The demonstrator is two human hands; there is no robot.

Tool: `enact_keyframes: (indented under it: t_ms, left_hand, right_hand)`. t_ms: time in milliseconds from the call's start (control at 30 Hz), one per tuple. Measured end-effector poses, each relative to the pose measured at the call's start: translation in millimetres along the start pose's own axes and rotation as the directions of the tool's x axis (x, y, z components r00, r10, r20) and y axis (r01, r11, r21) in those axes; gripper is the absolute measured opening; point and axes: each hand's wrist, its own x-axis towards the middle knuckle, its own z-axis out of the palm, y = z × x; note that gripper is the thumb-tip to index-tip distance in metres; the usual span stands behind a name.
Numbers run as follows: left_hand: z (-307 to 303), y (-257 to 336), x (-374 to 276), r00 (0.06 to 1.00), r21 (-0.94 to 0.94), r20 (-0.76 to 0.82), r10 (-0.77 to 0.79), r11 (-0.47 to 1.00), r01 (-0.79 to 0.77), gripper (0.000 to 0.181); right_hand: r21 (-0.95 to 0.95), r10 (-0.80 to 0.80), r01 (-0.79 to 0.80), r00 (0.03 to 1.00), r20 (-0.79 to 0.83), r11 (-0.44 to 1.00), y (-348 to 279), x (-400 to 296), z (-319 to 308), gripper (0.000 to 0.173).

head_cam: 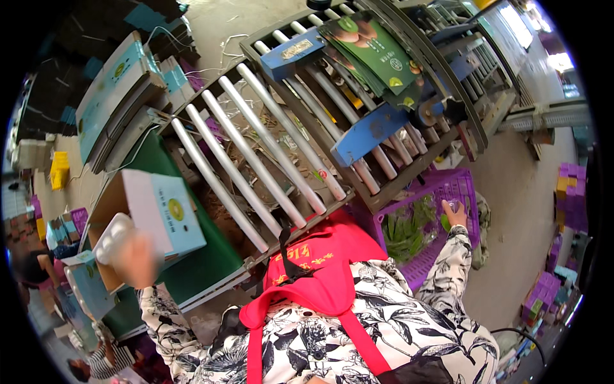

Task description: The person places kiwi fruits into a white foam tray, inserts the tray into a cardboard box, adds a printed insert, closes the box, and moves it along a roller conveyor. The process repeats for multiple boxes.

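Observation:
My left hand (135, 259), blurred, is at a white moulded tray (111, 235) in the opening of a light-blue and white cardboard box (175, 216) with a kiwi picture; whether the fingers grip the tray cannot be told. The box stands tilted on a green conveyor belt (211, 245). On the right, my right hand (454, 214) is inside a purple plastic crate (467, 192), its fingers around something clear and partly hidden. Green leaves and clear plastic (407, 230) lie in that crate, beside the hand.
A metal roller conveyor (254, 149) with blue guides (369, 134) crosses before me, bearing green printed sheets (379, 57). Flattened cartons (115, 96) lean at the upper left. Another open box (91, 288) and other people (108, 357) are at the lower left.

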Motion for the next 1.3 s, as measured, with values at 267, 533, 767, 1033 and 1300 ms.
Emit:
enact_keyframes:
  t_ms: [267,533,767,1033,1300]
  left_hand:
    - [55.1,180.6,17.4,0.982,-0.13,0.18,0.063,0.991,-0.039,0.014]
    - [63.5,214.7,25.6,0.981,-0.17,0.08,0.179,0.972,-0.163,0.032]
    - [-7.4,156.4,5.4,0.934,-0.508,0.335,0.123,0.859,0.07,0.018]
    - [8.5,75.3,28.0,0.87,-0.466,0.481,0.107,0.872,0.151,0.035]
    - [88.4,54.6,70.9,0.651,-0.272,0.75,-0.119,0.841,0.468,0.072]
  right_hand:
    - [-0.601,0.14,0.088,0.936,0.323,0.795,28.9,24.3,89.6,0.043]
    - [0.004,-0.851,0.965,0.234,-0.471,0.263,-318.7,-124.3,-86.2,0.021]
    - [-0.422,-0.975,0.888,0.113,-0.191,0.185,-433.3,-64.2,-37.5,0.01]
    - [0.204,-0.96,0.938,0.275,0.06,0.282,-448.5,64.9,-40.4,0.022]
    - [0.462,-0.887,0.838,0.416,-0.199,0.29,-431.5,13.5,-74.9,0.018]
